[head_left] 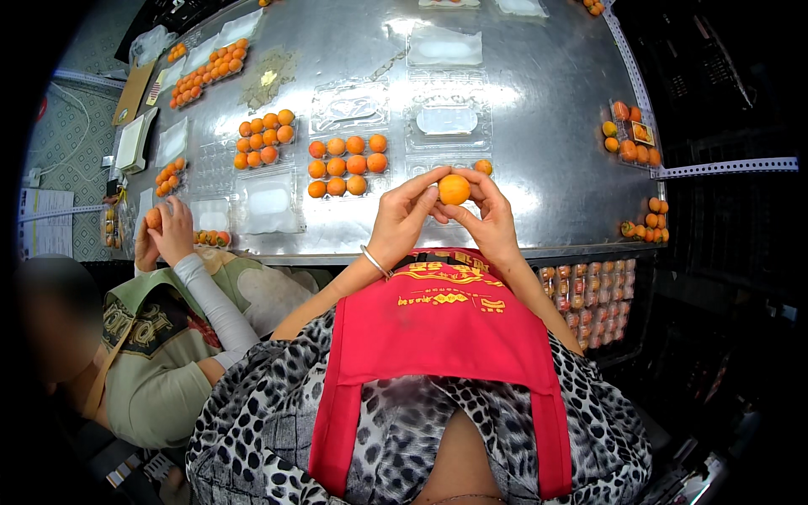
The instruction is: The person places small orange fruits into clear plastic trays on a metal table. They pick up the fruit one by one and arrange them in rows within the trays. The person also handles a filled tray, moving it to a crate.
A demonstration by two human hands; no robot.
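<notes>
Between my two hands is a round orange fruit (454, 189), held up over the near edge of the table. My left hand (402, 217) pinches it from the left, and a silver bangle circles that wrist. From the right, my right hand (491, 220) grips the same fruit with thumb and fingers. Just beyond my fingers, another orange fruit (482, 167) sits in a transparent plastic tray, partly hidden by my hands. To the left of it, a transparent tray holds rows of orange and reddish fruit (355, 164).
The metal table (547, 126) carries empty transparent trays (349, 108) and more fruit-filled ones (268, 139). On my left, a co-worker's hands (172, 231) hold a fruit. Loose fruit (652, 220) lies by the right edge. Stacked fruit packs (589, 295) stand below the table.
</notes>
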